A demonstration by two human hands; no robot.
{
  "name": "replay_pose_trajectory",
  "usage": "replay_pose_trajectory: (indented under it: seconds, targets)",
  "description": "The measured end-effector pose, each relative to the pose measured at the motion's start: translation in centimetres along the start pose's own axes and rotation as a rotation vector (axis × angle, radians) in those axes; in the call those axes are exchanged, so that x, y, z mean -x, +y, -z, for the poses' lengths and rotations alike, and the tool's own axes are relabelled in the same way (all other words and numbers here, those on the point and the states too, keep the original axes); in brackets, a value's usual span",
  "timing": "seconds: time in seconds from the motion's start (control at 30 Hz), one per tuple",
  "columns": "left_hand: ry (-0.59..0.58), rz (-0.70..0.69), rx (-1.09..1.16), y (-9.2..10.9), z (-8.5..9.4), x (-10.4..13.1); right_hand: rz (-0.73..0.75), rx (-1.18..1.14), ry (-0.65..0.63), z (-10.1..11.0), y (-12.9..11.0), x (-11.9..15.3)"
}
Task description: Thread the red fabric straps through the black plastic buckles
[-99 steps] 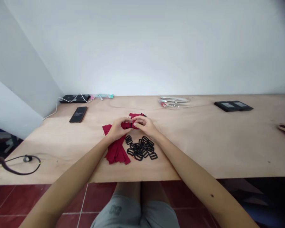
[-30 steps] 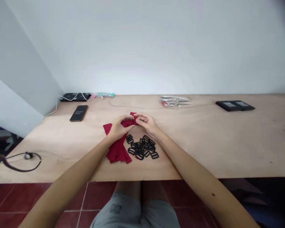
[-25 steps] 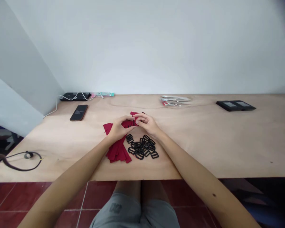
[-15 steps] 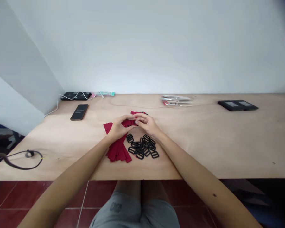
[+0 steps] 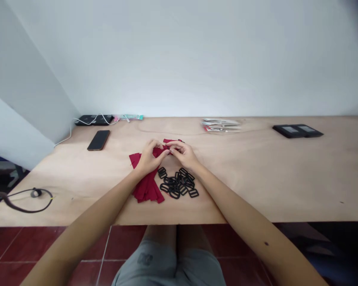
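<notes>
My left hand point(image 5: 150, 158) and my right hand point(image 5: 185, 154) meet above the middle of the table, fingers bent and tips nearly touching. Between them is a red fabric strip point(image 5: 165, 148), pinched at the fingertips; the fingers partly hide it. Beneath and beside my left hand lies a fanned pile of red fabric strips point(image 5: 149, 190). A heap of black plastic strap slides and rings point(image 5: 179, 183) lies on the near side of my hands. Just beyond the fingers, another red piece point(image 5: 168, 140) shows with a bit of black at its end.
On the wooden table point(image 5: 256, 178), a phone point(image 5: 98, 140) lies to the left, with black boxes and a white cable point(image 5: 94, 120) behind it. Flat packets point(image 5: 220, 125) lie by the wall. A black double case point(image 5: 297, 130) is at right, a looped dark cable point(image 5: 32, 210) at left.
My left fingers have shifted slightly, the thumb moving up and closer to the right fingertips. The phone's screen has gone dark. The piles are unchanged.
</notes>
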State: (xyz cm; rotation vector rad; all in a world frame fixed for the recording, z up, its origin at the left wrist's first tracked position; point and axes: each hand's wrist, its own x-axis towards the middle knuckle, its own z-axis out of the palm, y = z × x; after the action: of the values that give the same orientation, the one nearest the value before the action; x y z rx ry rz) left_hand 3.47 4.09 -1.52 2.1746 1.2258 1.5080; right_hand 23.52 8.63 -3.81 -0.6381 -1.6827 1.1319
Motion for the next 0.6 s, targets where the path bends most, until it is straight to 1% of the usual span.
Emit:
replay_pose_trajectory:
  seconds: [0.03,0.1,0.17,0.2,0.3,0.4,0.5,0.6]
  targets:
    - [-0.016,0.010,-0.033,-0.1,0.0,0.0,0.013,0.017,0.008,0.0,-0.1,0.0]
    - [-0.097,0.020,-0.083,-0.4,0.1,0.1,0.028,0.047,0.013,0.0,-0.4,0.1]
    - [-0.174,0.034,-0.103,-0.7,0.1,0.2,0.029,0.053,0.009,-0.1,-0.6,0.2]
    - [-0.192,0.046,-0.094,-0.8,0.1,0.2,0.029,0.052,0.007,-0.1,-0.8,0.2]
    - [-0.182,0.068,-0.022,-1.0,0.0,0.2,0.041,0.088,-0.006,0.0,-1.0,0.3]
    - [-0.178,0.055,0.038,-0.9,0.0,0.0,0.063,0.204,-0.026,0.1,-1.1,0.2]
    - [-0.179,0.059,0.036,-0.7,-0.1,0.0,0.133,0.304,-0.033,0.0,-1.1,0.2]
    - [-0.162,0.064,0.003,-0.6,-0.3,0.0,0.204,0.339,-0.043,-0.2,-1.3,0.3]
